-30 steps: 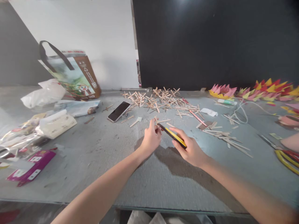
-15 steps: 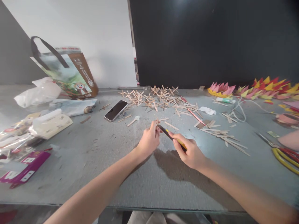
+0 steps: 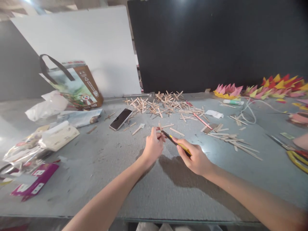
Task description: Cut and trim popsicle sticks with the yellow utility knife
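Observation:
In the middle of the table, my left hand (image 3: 154,143) pinches a small wooden stick (image 3: 160,126) whose tip stands up above the fingers. My right hand (image 3: 196,158) is wrapped round a black-and-yellow utility knife (image 3: 184,149). The knife's dark front end reaches the stick at my left fingertips; I cannot make out the blade. Just beyond my hands lie loose wooden sticks (image 3: 176,132). Farther back is a heap of crossed wooden sticks (image 3: 158,104). A red-and-white pencil (image 3: 202,121) lies to the right of the heap.
A phone (image 3: 121,119), a shopping bag (image 3: 80,86) and plastic packets (image 3: 57,136) are on the left. On the right are more sticks (image 3: 231,139), a glue stick (image 3: 233,102), a white cord (image 3: 251,110), scissors (image 3: 297,158) and folded-paper crowns (image 3: 228,91). Another person's hand (image 3: 302,141) shows at the right edge.
The view has tilted up slightly, showing more above the white panel. My left hand has turned a little, and more of the stick shows above its fingers. Both hands keep their hold.

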`<state>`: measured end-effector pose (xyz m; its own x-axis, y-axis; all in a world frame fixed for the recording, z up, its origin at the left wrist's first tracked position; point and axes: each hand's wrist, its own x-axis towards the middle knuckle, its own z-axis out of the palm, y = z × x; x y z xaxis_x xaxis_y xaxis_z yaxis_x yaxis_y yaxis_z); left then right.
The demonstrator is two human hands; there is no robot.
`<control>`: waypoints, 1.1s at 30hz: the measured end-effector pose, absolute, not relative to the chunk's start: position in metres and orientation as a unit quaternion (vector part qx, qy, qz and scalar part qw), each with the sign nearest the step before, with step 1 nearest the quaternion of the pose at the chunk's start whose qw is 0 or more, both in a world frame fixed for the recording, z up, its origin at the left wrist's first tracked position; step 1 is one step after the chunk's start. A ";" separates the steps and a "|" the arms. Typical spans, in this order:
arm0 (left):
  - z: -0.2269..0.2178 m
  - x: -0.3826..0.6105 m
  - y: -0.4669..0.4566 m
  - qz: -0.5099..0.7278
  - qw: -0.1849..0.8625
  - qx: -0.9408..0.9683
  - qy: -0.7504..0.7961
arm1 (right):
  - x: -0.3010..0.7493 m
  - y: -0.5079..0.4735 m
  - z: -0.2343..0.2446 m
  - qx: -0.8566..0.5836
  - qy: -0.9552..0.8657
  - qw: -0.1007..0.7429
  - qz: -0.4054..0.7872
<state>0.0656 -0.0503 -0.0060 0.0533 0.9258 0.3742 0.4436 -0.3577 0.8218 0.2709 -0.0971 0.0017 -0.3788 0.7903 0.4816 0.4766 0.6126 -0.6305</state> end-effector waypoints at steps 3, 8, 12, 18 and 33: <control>-0.007 0.067 -0.049 0.477 0.274 0.657 0.516 | 0.271 -0.096 0.002 -0.400 -0.807 0.385 0.202; -0.010 0.068 -0.050 0.473 0.277 0.664 0.509 | 0.272 -0.095 0.002 -0.401 -0.809 0.378 0.204; -0.011 0.067 -0.051 0.464 0.279 0.675 0.500 | 0.272 -0.095 0.003 -0.406 -0.811 0.369 0.201; -0.011 0.065 -0.051 0.459 0.267 0.683 0.502 | 0.273 -0.096 0.002 -0.411 -0.812 0.363 0.199; -0.015 0.057 -0.035 0.456 0.243 0.697 0.497 | 0.260 -0.099 0.008 -0.453 -0.800 0.330 0.213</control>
